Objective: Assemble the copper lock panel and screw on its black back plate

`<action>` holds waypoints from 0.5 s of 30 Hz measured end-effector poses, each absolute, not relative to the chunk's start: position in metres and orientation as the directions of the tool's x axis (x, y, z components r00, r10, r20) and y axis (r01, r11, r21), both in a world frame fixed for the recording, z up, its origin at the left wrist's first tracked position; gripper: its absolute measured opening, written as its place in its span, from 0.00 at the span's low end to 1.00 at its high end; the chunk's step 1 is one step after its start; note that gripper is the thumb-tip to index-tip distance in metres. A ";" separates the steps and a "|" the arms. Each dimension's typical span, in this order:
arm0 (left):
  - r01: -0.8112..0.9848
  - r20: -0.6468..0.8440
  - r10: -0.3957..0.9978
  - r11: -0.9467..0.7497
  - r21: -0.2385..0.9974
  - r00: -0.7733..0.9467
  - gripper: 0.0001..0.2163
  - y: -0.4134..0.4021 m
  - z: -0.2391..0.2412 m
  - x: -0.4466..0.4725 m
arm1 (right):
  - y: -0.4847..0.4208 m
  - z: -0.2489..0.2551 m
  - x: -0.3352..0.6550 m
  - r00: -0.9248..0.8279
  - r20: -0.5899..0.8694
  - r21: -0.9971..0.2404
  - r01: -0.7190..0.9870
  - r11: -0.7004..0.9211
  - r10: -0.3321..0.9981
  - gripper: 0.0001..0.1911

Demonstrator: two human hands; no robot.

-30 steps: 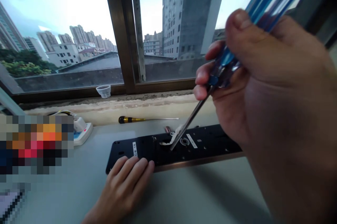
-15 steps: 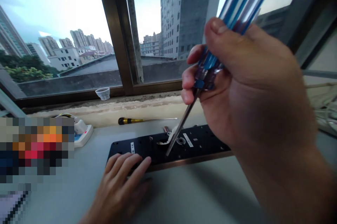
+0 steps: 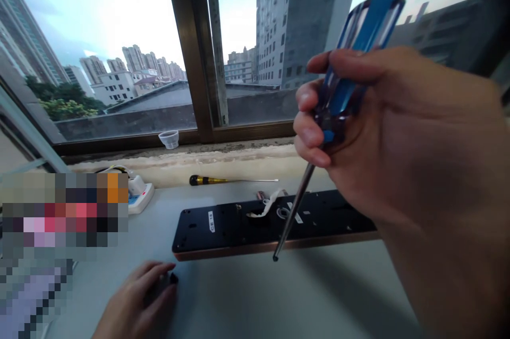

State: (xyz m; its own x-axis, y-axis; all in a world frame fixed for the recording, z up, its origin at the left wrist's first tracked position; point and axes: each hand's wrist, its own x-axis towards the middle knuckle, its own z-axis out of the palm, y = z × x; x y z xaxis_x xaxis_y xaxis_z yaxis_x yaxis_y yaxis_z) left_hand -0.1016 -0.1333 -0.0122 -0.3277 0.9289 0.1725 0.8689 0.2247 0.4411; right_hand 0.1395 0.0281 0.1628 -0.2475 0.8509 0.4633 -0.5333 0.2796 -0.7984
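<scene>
My right hand (image 3: 382, 110) is wrapped round the clear-and-blue handle of a large screwdriver (image 3: 364, 36). Its metal shaft slants down and left, with the tip in front of the near edge of a long black panel (image 3: 227, 227). The panel lies on the table and has a copper-coloured rim, a white label and a white cable (image 3: 268, 206) coming out of an opening. My left hand (image 3: 139, 296) is at the table's surface, left of the panel and apart from it. A small black piece (image 3: 173, 278) shows between its thumb and forefinger, too small to name.
Behind the panel lies a yellow-and-black screwdriver (image 3: 205, 180). A white power strip (image 3: 141, 200) with a plug stands at the left, beside a blurred-out area. A clear plastic cup (image 3: 169, 140) sits on the window ledge.
My left hand has come off the panel, moving left and towards me, and its fingers have closed in. The right hand's screwdriver tip has shifted from over the panel to its near edge.
</scene>
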 end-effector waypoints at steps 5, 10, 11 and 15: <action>0.916 0.171 0.949 0.191 0.352 -0.264 0.10 -0.128 -0.009 -0.096 | 0.025 0.160 0.138 -0.242 0.492 -0.774 -0.560 0.294 0.836 0.07; 0.961 0.228 0.959 0.109 0.255 -0.169 0.10 -0.127 -0.015 -0.094 | 0.024 0.159 0.140 -0.266 0.498 -0.774 -0.566 0.284 0.826 0.05; 0.972 0.243 0.958 0.098 0.213 -0.150 0.11 -0.127 -0.016 -0.093 | 0.023 0.159 0.140 -0.270 0.500 -0.773 -0.569 0.283 0.823 0.05; 1.000 0.317 0.948 -0.014 -0.014 0.018 0.17 -0.131 -0.023 -0.091 | 0.020 0.158 0.142 -0.285 0.498 -0.770 -0.580 0.266 0.819 0.05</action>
